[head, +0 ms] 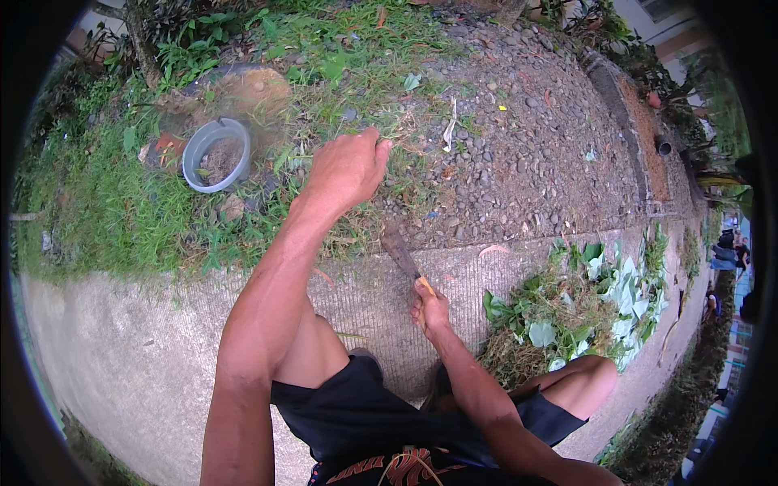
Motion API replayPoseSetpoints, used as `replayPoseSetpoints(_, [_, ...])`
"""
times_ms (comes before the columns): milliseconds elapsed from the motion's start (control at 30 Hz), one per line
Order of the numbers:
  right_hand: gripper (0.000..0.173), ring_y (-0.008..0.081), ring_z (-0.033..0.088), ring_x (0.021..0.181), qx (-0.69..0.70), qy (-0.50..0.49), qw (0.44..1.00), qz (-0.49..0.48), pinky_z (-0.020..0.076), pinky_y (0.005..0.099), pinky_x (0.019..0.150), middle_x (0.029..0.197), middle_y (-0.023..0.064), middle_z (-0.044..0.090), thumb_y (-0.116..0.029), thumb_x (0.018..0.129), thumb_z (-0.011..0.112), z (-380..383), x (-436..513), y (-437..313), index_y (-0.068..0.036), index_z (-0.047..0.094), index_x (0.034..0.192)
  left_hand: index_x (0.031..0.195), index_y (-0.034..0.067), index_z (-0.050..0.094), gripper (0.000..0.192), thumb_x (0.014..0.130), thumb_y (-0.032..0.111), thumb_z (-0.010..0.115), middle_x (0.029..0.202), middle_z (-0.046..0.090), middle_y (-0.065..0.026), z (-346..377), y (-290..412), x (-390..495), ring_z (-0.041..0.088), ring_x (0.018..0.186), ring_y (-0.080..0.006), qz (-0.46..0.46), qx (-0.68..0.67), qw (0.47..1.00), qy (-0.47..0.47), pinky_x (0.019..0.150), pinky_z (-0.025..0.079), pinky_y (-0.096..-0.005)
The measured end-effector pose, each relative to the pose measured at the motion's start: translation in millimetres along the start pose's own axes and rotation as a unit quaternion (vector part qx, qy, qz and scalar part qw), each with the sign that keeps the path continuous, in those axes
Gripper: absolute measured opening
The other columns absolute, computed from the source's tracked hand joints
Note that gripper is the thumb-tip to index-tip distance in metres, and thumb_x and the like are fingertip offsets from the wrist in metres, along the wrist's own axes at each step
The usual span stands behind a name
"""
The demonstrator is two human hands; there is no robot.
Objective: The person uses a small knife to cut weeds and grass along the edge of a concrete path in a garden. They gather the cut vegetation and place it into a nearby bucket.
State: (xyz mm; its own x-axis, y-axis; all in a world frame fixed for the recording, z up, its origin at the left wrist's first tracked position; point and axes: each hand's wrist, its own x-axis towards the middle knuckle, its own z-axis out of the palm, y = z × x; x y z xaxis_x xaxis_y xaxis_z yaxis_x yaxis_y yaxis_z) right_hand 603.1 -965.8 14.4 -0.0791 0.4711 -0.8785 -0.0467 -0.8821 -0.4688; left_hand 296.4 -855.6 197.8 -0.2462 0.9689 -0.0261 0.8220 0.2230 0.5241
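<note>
My right hand (434,311) is closed around the light wooden handle (427,287) of a knife-like hand tool. Its broad, soil-stained blade (399,249) points away from me, the tip at the border between concrete and gravel. Ahead and to the left, my left hand (349,163) is over the weedy ground, back upward and fingers curled in. A tuft of partly dry grass (406,132) sticks out at its thumb side and looks pinched there; the fingertips are hidden under the hand.
A grey plastic ring-like container (246,159) holding soil stands among green weeds (146,212) at left. Pebbly ground (516,164) spreads right. Pulled weeds and leaves (565,316) lie heaped on the grooved concrete path (182,322) beside my knee. A curb (626,133) runs at far right.
</note>
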Motion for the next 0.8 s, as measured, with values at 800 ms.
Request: replayPoseSetpoints(800, [0.035, 0.0133, 0.045, 0.053, 0.068, 0.044, 0.996, -0.043, 0.0346, 0.0305, 0.045, 0.069, -0.0013, 0.043, -0.044, 0.101, 0.065, -38, 10, -33, -0.011, 0.058, 0.106, 0.104, 0.000, 0.063, 0.036, 0.106, 0.034, 0.052, 0.088, 0.070, -0.0268, -3, 21, -7, 0.068, 0.089, -0.0488, -0.003, 0.022, 0.999, -0.032, 0.081, 0.051, -0.0604])
